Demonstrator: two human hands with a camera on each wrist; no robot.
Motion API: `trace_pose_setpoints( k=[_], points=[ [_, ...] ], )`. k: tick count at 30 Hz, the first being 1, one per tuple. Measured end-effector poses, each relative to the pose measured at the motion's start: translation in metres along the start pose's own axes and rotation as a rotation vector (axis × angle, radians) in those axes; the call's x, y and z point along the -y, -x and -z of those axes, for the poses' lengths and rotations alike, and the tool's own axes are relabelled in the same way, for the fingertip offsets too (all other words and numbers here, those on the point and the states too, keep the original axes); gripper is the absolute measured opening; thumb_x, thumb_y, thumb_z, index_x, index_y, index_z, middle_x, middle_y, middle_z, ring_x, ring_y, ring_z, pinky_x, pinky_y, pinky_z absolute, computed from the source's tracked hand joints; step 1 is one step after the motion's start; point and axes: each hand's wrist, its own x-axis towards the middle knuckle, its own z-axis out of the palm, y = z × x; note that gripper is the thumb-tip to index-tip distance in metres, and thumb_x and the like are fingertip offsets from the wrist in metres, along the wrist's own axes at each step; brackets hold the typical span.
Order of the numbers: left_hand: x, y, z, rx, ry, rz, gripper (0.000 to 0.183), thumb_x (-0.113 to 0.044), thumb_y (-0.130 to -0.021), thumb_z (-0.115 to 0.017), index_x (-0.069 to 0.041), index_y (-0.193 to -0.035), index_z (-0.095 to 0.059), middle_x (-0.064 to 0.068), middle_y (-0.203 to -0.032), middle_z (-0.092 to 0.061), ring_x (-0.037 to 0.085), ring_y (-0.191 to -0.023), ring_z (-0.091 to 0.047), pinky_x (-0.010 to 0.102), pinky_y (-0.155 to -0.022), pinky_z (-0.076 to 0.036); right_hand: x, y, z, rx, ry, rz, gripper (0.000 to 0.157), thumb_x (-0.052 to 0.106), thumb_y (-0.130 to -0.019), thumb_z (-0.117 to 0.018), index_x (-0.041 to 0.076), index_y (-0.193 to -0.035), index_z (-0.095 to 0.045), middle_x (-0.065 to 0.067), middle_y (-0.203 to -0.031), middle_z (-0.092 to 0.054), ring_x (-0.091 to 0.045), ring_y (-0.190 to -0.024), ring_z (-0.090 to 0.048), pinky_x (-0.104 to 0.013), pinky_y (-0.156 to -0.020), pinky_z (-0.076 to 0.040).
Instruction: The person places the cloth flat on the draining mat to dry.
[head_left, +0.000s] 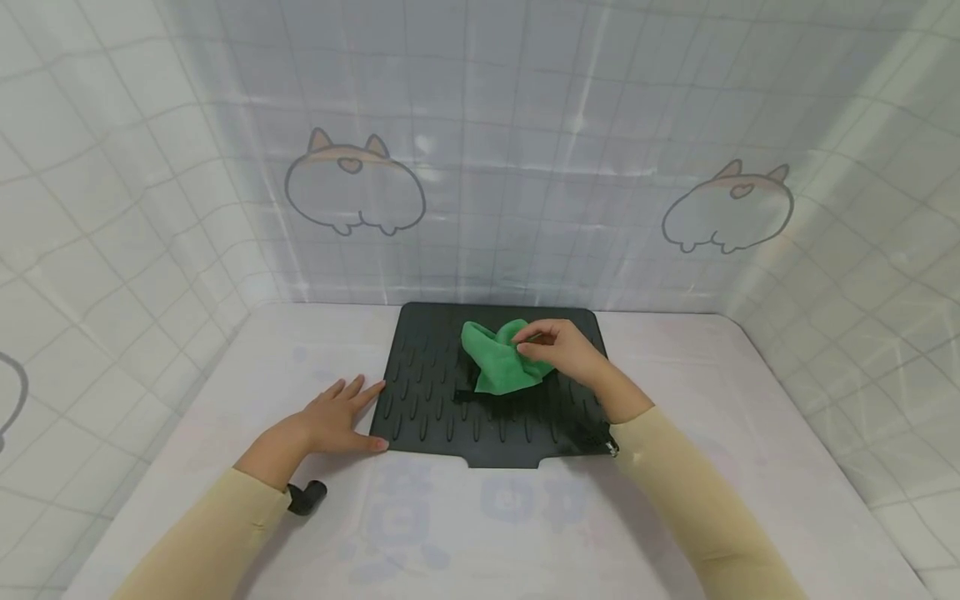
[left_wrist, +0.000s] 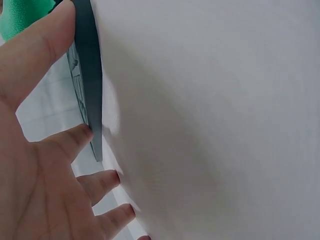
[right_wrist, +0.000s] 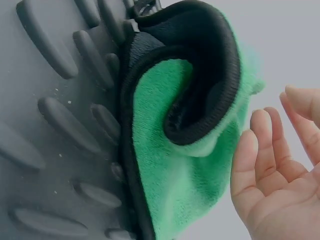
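Observation:
A black ribbed mat lies on the white-covered table, with a crumpled green cloth edged in black on its middle. My left hand has its fingers spread, thumb and index finger against the mat's left edge; the other fingertips rest on the table cover. Just over the cloth's right side is my right hand. In the right wrist view its loosely bent fingers are right beside the cloth, and nothing shows between thumb and fingers. The cloth stands up in a curled fold there.
A tiled-pattern curtain wall with cartoon animal drawings rises behind the mat, and similar walls flank both sides. A small black piece shows at the left wrist. Small pale crumbs dot the mat among its ribs.

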Motion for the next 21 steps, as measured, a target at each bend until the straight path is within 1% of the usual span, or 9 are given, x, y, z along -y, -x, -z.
trace_pose_setpoints(
  k=[3, 5, 6, 9, 13, 16, 17, 20, 21],
  points=[
    [-0.001, -0.001, 0.001, -0.007, 0.012, -0.004, 0.102, -0.069, -0.072, -0.06, -0.014, -0.148, -0.021, 0.025, -0.15, -0.013, 0.052, -0.132, -0.011, 0.068, -0.099, -0.016, 0.008, 0.007, 0.005, -0.005, -0.057, 0.005, 0.029, 0.019, -0.088, -0.064, 0.002, -0.112, -0.063, -0.014, -0.12, -0.058, -0.029, -0.107, -0.057, -0.048, -0.089, -0.045],
    [-0.001, -0.002, 0.001, -0.004, 0.017, 0.003, 0.101, -0.068, -0.072, -0.06, -0.015, -0.148, -0.02, 0.024, -0.15, -0.013, 0.052, -0.133, -0.01, 0.067, -0.1, -0.015, 0.015, 0.013, 0.008, -0.014, -0.091, 0.015, 0.03, 0.013, -0.089, -0.062, -0.004, -0.114, -0.06, -0.021, -0.122, -0.055, -0.035, -0.108, -0.055, -0.05, -0.09, -0.044],
    [-0.001, -0.002, 0.001, -0.004, 0.023, 0.005, 0.102, -0.068, -0.071, -0.061, -0.015, -0.148, -0.02, 0.024, -0.15, -0.013, 0.052, -0.133, -0.01, 0.068, -0.1, -0.015, 0.018, 0.016, 0.009, -0.025, -0.094, 0.016, 0.03, 0.012, -0.089, -0.061, -0.005, -0.114, -0.059, -0.023, -0.122, -0.055, -0.037, -0.108, -0.054, -0.05, -0.09, -0.044],
    [-0.003, -0.003, 0.002, 0.001, 0.044, 0.016, 0.102, -0.066, -0.07, -0.064, -0.015, -0.148, -0.022, 0.025, -0.149, -0.013, 0.052, -0.133, -0.009, 0.068, -0.099, -0.016, 0.025, 0.024, 0.014, -0.061, -0.091, 0.031, 0.026, 0.011, -0.089, -0.061, -0.002, -0.112, -0.061, -0.023, -0.12, -0.055, -0.041, -0.107, -0.053, -0.048, -0.088, -0.046],
    [-0.006, -0.005, 0.007, 0.015, 0.06, 0.033, 0.1, -0.063, -0.07, -0.067, -0.013, -0.147, -0.025, 0.026, -0.149, -0.015, 0.051, -0.132, -0.012, 0.068, -0.098, -0.017, 0.023, 0.028, 0.02, -0.107, -0.088, 0.039, 0.023, 0.011, -0.089, -0.061, 0.002, -0.111, -0.063, -0.018, -0.117, -0.058, -0.042, -0.107, -0.051, -0.045, -0.086, -0.047],
    [-0.008, -0.009, 0.011, 0.019, 0.063, 0.033, 0.096, -0.062, -0.074, -0.064, -0.011, -0.146, -0.027, 0.027, -0.148, -0.016, 0.05, -0.132, -0.016, 0.066, -0.099, -0.02, 0.008, 0.027, 0.027, -0.139, -0.096, 0.039, 0.024, 0.015, -0.089, -0.062, 0.005, -0.111, -0.062, -0.015, -0.117, -0.059, -0.034, -0.108, -0.054, -0.049, -0.088, -0.045],
    [-0.009, -0.011, 0.012, 0.015, 0.066, 0.026, 0.094, -0.062, -0.075, -0.062, -0.01, -0.146, -0.027, 0.027, -0.148, -0.017, 0.05, -0.131, -0.018, 0.066, -0.098, -0.022, 0.004, 0.026, 0.029, -0.149, -0.094, 0.036, 0.025, 0.017, -0.09, -0.062, 0.005, -0.111, -0.062, -0.017, -0.118, -0.058, -0.033, -0.107, -0.055, -0.05, -0.088, -0.045],
    [-0.012, -0.018, 0.016, 0.004, 0.101, 0.011, 0.089, -0.06, -0.08, -0.059, -0.009, -0.146, -0.027, 0.028, -0.147, -0.017, 0.049, -0.13, -0.022, 0.064, -0.097, -0.026, -0.008, 0.027, 0.035, -0.166, -0.069, 0.01, 0.027, 0.024, -0.09, -0.061, 0.009, -0.112, -0.062, -0.016, -0.12, -0.056, -0.027, -0.106, -0.056, -0.048, -0.089, -0.046],
    [-0.013, -0.02, 0.017, 0.006, 0.117, 0.007, 0.087, -0.059, -0.081, -0.058, -0.009, -0.146, -0.027, 0.028, -0.148, -0.017, 0.048, -0.131, -0.023, 0.064, -0.097, -0.027, -0.008, 0.028, 0.036, -0.165, -0.059, -0.005, 0.027, 0.024, -0.091, -0.06, 0.009, -0.113, -0.061, -0.013, -0.121, -0.056, -0.029, -0.107, -0.055, -0.045, -0.089, -0.046]
  ],
)
